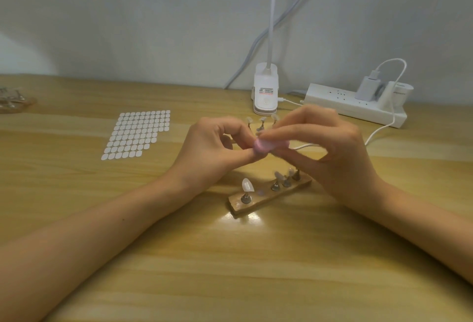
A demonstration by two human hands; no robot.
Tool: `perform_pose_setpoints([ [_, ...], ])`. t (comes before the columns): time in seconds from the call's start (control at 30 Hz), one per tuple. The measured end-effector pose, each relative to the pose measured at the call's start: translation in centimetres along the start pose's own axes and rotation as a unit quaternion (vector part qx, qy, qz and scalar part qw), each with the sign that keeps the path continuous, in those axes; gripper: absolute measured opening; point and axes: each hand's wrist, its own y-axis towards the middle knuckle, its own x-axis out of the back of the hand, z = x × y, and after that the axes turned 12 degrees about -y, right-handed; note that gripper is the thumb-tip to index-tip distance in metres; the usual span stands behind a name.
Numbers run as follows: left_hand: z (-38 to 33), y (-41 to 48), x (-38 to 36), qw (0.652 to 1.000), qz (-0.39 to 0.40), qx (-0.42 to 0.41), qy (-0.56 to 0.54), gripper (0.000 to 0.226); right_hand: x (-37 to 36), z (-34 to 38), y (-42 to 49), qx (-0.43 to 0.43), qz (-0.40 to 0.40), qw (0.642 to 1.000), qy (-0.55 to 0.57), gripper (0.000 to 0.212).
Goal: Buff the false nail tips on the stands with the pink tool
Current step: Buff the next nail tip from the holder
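While both hands hover above the table [230, 270], the buffing looks to be partway through at best. The right hand [332, 152] grips the pink tool [263, 145], a short rounded block with a matte, soft-looking face, between curled fingers and thumb. The left hand [212, 147] pinches in at its other end, and blur hides whether a nail tip sits between them. Below, on the near wooden base [258, 204], a glossy strip of pale timber, one milky, oval nail tip [247, 185] stands upright on a small metal peg. One spot beside it looks bare, and three more tips crowd the far end. A second row of stands [262, 123] shows just behind the hands. None of the tips shows a finish clear enough to judge as done, so most of the work probably remains. A sheet of white oval stickers [138, 133] lies well to the left.
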Motion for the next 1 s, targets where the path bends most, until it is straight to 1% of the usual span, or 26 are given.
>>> perform_pose_setpoints([
  [0.07, 0.1, 0.1, 0.0, 1.0, -0.001, 0.002, -0.001, 0.022, -0.1, 0.1, 0.0, 0.009, -0.001, 1.0, -0.007, 0.017],
  [0.17, 0.1, 0.1, 0.1, 1.0, 0.0, 0.01, -0.013, 0.018, 0.1, -0.1, 0.1, -0.023, -0.007, 1.0, 0.006, 0.018],
  [0.27, 0.1, 0.0, 0.1, 1.0, 0.009, 0.01, -0.007, 0.018, 0.0, 0.0, -0.1, 0.001, 0.001, 1.0, 0.01, 0.016],
  [0.37, 0.1, 0.1, 0.1, 1.0, 0.008, 0.016, -0.014, 0.014, 0.0, -0.1, 0.0, -0.012, -0.002, 1.0, 0.003, 0.016],
  [0.5, 0.1, 0.1, 0.1, 0.999, 0.016, 0.023, -0.019, 0.02, 0.0, 0.0, -0.1, 0.002, -0.002, 1.0, -0.015, 0.016],
  [0.63, 0.0, 0.1, 0.1, 0.998, 0.012, 0.051, -0.044, 0.019, 0.3, -0.3, -0.2, -0.047, -0.01, 0.999, -0.004, 0.018],
  [0.73, 0.0, 0.2, 0.2, 0.996, 0.012, 0.068, -0.061, 0.023, -0.1, 0.6, -0.2, -0.024, -0.01, 0.999, 0.025, 0.017],
  [0.8, -0.1, 0.2, 0.2, 0.995, 0.023, 0.071, -0.073, 0.02, -0.2, 0.5, 0.0, -0.016, 0.003, 1.0, 0.011, 0.017],
  [0.87, -0.2, 0.2, 0.2, 0.994, 0.029, 0.073, -0.082, 0.02, 0.2, -0.3, 0.2, -0.056, -0.001, 0.998, 0.0, 0.017],
  [0.9, -0.3, 0.2, 0.1, 0.993, 0.03, 0.073, -0.082, 0.023, 0.5, -0.5, 0.3, -0.073, -0.011, 0.997, 0.012, 0.016],
  [0.93, -0.3, 0.3, 0.1, 0.994, 0.031, 0.071, -0.082, 0.026, 0.6, -0.4, 0.3, -0.074, -0.018, 0.997, 0.028, 0.015],
  [1.0, -0.2, 0.2, 0.1, 0.994, 0.029, 0.066, -0.086, 0.028, 0.3, 0.5, 0.2, -0.034, -0.008, 0.999, 0.028, 0.015],
])
